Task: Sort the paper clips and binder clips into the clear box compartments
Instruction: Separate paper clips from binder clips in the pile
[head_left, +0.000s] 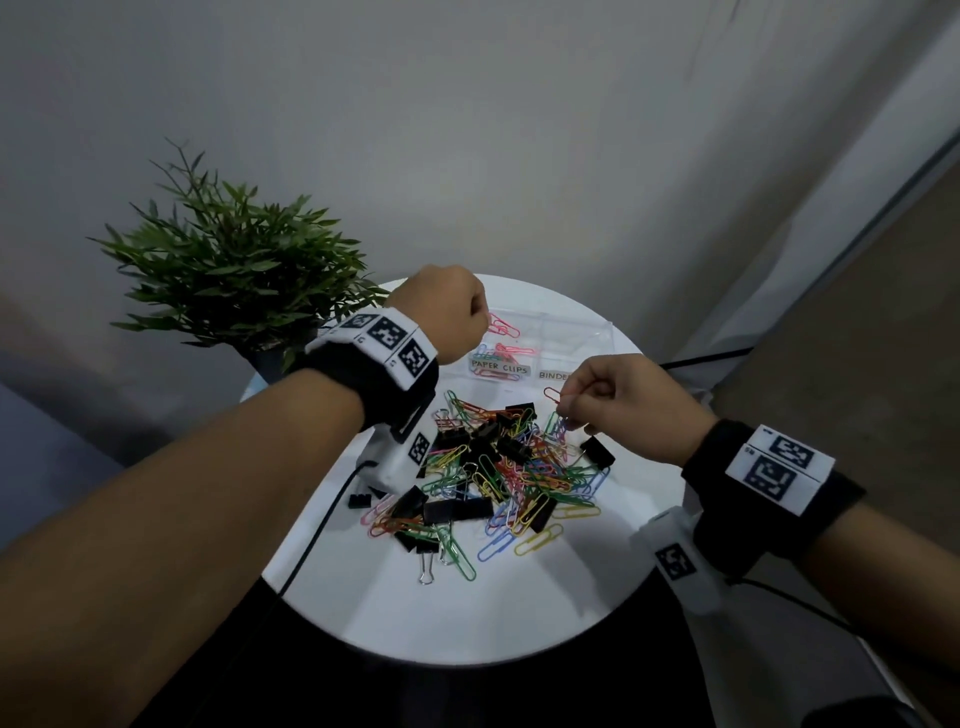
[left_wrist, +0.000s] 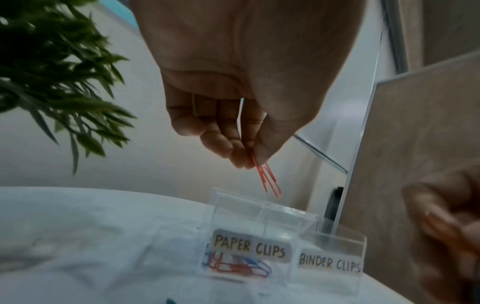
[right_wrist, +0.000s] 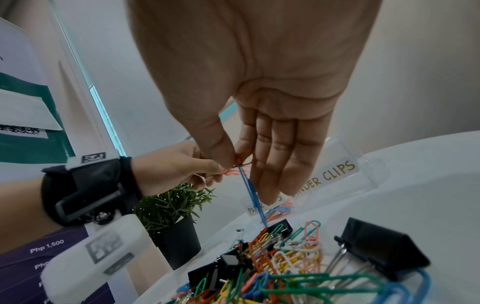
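Paper clips (head_left: 501, 353): few lay in clear box (head_left: 597, 332); binder compartment seemingly bare; mixed pile (head_left: 498, 467) remained on table (head_left: 597, 597). Left hand (head_left: 441, 312) pinched red clip (left_wrist: 267, 179) above box; right hand (head_left: 618, 405) pinched clips.

left arm: bare, reaches forward, black band with white tags on the wrist
left hand (left_wrist: 233, 98): fingers curled down, thumb and fingertips pinch a red paper clip (left_wrist: 267, 176) hanging below
right arm: bare, black band too
right hand (right_wrist: 259, 115): thumb and first finger pinch a red clip and a blue clip (right_wrist: 253, 195); 3 fingers straight
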